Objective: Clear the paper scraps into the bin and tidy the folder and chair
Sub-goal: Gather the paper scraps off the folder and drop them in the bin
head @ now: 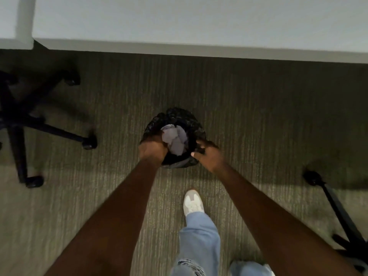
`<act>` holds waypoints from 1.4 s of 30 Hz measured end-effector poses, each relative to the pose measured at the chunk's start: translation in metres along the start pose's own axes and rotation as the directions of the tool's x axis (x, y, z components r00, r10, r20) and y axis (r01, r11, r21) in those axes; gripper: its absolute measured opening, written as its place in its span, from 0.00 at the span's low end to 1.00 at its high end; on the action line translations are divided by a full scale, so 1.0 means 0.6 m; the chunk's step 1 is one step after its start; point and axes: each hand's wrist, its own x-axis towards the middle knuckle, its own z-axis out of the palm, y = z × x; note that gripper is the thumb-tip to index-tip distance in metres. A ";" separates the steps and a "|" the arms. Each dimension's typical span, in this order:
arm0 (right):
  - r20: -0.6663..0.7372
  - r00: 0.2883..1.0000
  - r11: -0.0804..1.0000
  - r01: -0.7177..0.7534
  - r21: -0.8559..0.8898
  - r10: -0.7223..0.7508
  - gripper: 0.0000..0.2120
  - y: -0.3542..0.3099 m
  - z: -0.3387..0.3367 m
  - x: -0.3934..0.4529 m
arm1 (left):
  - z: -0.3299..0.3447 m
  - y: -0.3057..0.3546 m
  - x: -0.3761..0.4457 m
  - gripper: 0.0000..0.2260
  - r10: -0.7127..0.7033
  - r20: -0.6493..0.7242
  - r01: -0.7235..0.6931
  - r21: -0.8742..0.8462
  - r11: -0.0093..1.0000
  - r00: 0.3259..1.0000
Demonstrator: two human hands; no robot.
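Two hands at the bin [175,136], frame centre: left hand [152,150] clenched on crumpled paper scraps [175,139] over the liner, right hand [207,156] gripping the rim. Scraps nearly binned; chair [22,124], left, untidied; folder not visible.

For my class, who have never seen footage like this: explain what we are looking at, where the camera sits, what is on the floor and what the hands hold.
One picture, from a camera worn on a person's head, looking down. No machine: two bare arms reach to a small bin with a black liner on the carpet. The left hand grips the near-left rim; the right hand touches the right rim. Crumpled paper scraps lie inside. An office chair base stands left, another right, a white desk edge above.
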 end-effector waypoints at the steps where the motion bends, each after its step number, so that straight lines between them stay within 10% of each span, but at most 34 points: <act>1: -0.002 1.000 0.998 0.025 -0.066 -0.025 0.29 0.003 -0.006 -0.003 | 0.001 -0.002 -0.001 0.17 0.000 0.009 0.000 0.036 0.999 1.000; 28: -0.309 0.861 0.754 0.123 -0.645 -0.405 0.36 0.083 -0.223 -0.192 | -0.018 0.229 -0.153 0.32 0.443 0.019 -0.432 0.271 0.860 0.896; 42: -0.391 0.810 0.666 0.001 -0.746 -0.438 0.38 0.236 -0.418 -0.415 | 0.011 0.563 -0.314 0.33 0.710 0.009 -0.699 0.184 0.691 0.704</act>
